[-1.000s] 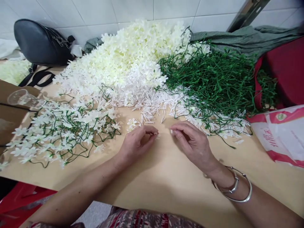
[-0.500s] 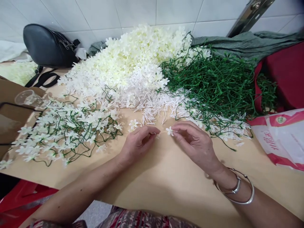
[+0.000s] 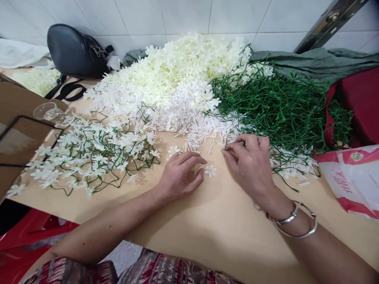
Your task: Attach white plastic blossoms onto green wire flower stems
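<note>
A: Your right hand [image 3: 251, 165] sits at the near edge of the white stamen pieces [image 3: 201, 126], knuckles up. Its thumb and forefinger are pinched together on a thin green stem [image 3: 224, 139] that curls out of that heap.

B: Your left hand [image 3: 182, 175] rests on the table [image 3: 207, 232], fingers curled inward and the forefinger stretched over the thumb. From this angle I cannot tell whether you have anything tucked under them.

A: The single white flower [image 3: 210, 170] lies flat on the table between your 2 hands. It is just beside your left thumb tip, not gripped by it, and apart from your right hand.

B: Behind the stamen pieces, the cream flowers [image 3: 183, 67] are heaped up against the tiled wall. The pile of green stems [image 3: 281, 106] spreads to the right of them, on the far side of your right hand.

A: To your left, the flowered vines [image 3: 89, 154], thin green strands carrying white blossoms, lie spread over the table, near your left hand but not touching it.

B: You wear 2 bangles [image 3: 296, 227] on your right wrist. A black bag [image 3: 74, 51] stands at the far left by the wall, and a clear cup [image 3: 49, 112] lies on its side near the vines. A red-and-white sack [image 3: 355, 177] lies at the right edge of the table.
</note>
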### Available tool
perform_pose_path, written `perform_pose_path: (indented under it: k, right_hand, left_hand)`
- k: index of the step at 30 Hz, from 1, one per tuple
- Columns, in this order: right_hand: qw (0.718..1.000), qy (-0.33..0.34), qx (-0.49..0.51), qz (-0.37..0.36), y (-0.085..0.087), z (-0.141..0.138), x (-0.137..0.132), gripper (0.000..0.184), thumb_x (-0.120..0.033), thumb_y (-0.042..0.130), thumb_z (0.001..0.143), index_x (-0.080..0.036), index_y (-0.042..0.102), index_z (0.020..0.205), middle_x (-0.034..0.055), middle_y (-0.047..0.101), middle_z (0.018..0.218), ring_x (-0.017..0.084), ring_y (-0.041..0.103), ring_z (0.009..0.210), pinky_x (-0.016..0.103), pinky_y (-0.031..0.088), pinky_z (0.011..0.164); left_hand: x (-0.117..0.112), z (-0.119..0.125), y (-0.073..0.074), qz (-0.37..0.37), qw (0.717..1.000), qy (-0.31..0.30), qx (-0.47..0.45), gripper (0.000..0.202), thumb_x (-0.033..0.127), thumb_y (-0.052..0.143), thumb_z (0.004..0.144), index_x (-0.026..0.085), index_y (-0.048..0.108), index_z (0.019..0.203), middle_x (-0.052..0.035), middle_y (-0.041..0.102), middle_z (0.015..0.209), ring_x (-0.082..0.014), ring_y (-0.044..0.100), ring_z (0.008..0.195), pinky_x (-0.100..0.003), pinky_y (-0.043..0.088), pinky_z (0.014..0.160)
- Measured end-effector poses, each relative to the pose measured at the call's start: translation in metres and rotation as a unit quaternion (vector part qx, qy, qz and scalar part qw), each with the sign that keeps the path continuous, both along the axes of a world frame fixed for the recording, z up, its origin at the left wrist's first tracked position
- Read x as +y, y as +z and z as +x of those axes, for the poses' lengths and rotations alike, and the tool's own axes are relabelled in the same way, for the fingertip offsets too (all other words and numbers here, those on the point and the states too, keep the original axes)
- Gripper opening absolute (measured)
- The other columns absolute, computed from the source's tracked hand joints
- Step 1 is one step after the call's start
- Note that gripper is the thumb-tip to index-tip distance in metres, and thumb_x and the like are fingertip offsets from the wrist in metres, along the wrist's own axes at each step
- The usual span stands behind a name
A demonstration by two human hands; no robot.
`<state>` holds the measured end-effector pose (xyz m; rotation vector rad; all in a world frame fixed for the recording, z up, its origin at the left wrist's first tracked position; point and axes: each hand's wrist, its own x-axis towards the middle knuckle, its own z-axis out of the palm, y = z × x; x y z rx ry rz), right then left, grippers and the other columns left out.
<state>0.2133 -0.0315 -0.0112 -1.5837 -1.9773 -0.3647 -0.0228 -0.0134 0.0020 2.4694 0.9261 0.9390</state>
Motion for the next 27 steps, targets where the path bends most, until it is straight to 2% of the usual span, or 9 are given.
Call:
perform_pose_path:
  k: [3,6,9,11,15,18,20,24,27]
  right_hand:
    - [1.000,0.016,-0.012,0.016,0.002,-0.004,0.002,0.012,-0.020,0.065,0.099,-0.017,0.071,0.088,0.0154,0.073,0.104,0.030,0.061,0.099,0.048,0.049,0.086]
    - [0.999,0.023,-0.017,0.043,0.012,-0.014,-0.006,0.008,-0.019,0.066,0.098,-0.017,0.071,0.092,0.0138,0.076,0.104,0.030,0.061,0.099,0.045,0.048,0.084]
    - [0.993,0.056,-0.066,0.074,0.025,-0.032,-0.018,0.004,-0.019,0.069,0.097,-0.016,0.071,0.099,0.0129,0.078,0.110,0.030,0.061,0.102,0.042,0.045,0.081]
    - [0.989,0.087,-0.098,0.068,0.032,-0.046,-0.026,0.006,-0.017,0.069,0.097,-0.015,0.071,0.103,0.0127,0.079,0.117,0.030,0.061,0.108,0.040,0.043,0.080]
    - [0.988,0.109,-0.101,0.049,0.037,-0.054,-0.030,0.008,-0.016,0.065,0.101,-0.015,0.070,0.106,0.0093,0.080,0.100,0.025,0.064,0.099,0.039,0.041,0.082]
    - [0.995,0.077,-0.059,0.014,0.035,-0.039,-0.023,0.012,-0.018,0.061,0.103,-0.020,0.068,0.093,0.0042,0.077,0.084,0.023,0.065,0.090,0.039,0.040,0.085]
    - [0.999,0.044,-0.023,-0.003,0.032,-0.024,-0.016,0.014,-0.020,0.060,0.104,-0.020,0.068,0.093,0.0049,0.079,0.088,0.024,0.066,0.090,0.040,0.039,0.086]
    - [0.997,-0.005,0.042,-0.063,0.028,-0.005,0.010,0.016,-0.021,0.057,0.103,-0.022,0.072,0.097,0.0074,0.078,0.098,0.026,0.065,0.091,0.039,0.040,0.081]
    - [0.993,0.017,0.076,-0.084,0.024,-0.005,0.036,0.018,-0.019,0.055,0.101,-0.020,0.073,0.103,0.0096,0.075,0.101,0.027,0.065,0.093,0.040,0.044,0.083]
  left_hand:
    - [0.000,-0.001,0.007,-0.010,0.999,0.022,-0.032,0.012,0.024,0.062,0.098,0.017,0.072,0.103,-0.0099,0.074,0.108,-0.0195,0.071,0.098,-0.033,0.052,0.085]
    - [0.005,0.003,0.022,-0.146,0.986,0.017,-0.073,0.021,0.032,0.060,0.102,0.017,0.074,0.106,-0.0090,0.075,0.102,-0.0159,0.068,0.086,-0.028,0.053,0.076]
    - [0.012,0.011,0.034,-0.334,0.935,0.012,-0.122,0.033,0.042,0.059,0.103,0.015,0.073,0.117,-0.0073,0.077,0.097,-0.0137,0.066,0.077,-0.026,0.051,0.068]
    - [0.017,0.016,0.035,-0.410,0.892,0.009,-0.191,0.035,0.044,0.065,0.099,0.015,0.075,0.116,-0.0063,0.077,0.095,-0.0134,0.066,0.078,-0.025,0.052,0.071]
    - [0.022,0.016,0.028,-0.442,0.845,0.019,-0.302,0.027,0.042,0.075,0.094,0.017,0.081,0.103,-0.0036,0.076,0.085,-0.0127,0.067,0.079,-0.025,0.053,0.076]
    - [0.025,0.010,0.025,-0.416,0.833,0.046,-0.363,0.026,0.043,0.075,0.095,0.021,0.082,0.108,-0.0030,0.077,0.086,-0.0116,0.068,0.080,-0.023,0.051,0.074]
    - [0.027,0.007,0.027,-0.411,0.821,0.051,-0.394,0.027,0.044,0.075,0.095,0.021,0.082,0.108,-0.0026,0.078,0.088,-0.0096,0.068,0.078,-0.021,0.050,0.071]
    - [0.021,0.010,0.036,-0.521,0.785,-0.015,-0.335,0.033,0.047,0.081,0.088,0.017,0.077,0.103,-0.0010,0.076,0.082,-0.0069,0.066,0.061,-0.019,0.045,0.058]
    - [0.007,0.017,0.036,-0.623,0.739,-0.080,-0.244,0.043,0.051,0.086,0.082,0.016,0.069,0.099,-0.0005,0.076,0.076,-0.0083,0.067,0.053,-0.018,0.039,0.050]
